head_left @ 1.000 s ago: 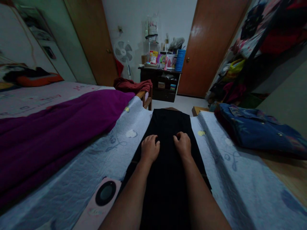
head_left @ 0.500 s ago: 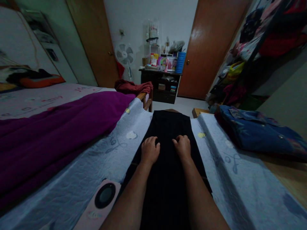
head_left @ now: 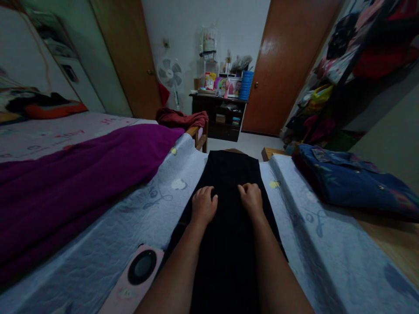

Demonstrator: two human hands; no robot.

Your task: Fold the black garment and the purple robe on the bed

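A long black garment (head_left: 225, 257) lies spread flat on the bed sheet, running away from me; its exact kind cannot be told. My left hand (head_left: 204, 204) rests on its left half, palm down, with the thumb apart from slightly bent fingers. On the right half lies my right hand (head_left: 252, 197), also palm down, its fingers bent and the thumb pointing inward. Neither hand lifts any cloth that I can see. My forearms cover part of the garment's near sides.
A pink case with a round dark window (head_left: 142, 267) lies left of the garment. Purple bedding (head_left: 98, 179) covers the left side. A folded denim garment (head_left: 353, 183) sits at right. Beyond the bed stand a fan (head_left: 170, 74) and a dark cabinet (head_left: 214, 131).
My right hand has slid slightly to the right over the black garment. My left hand has stayed almost in place.
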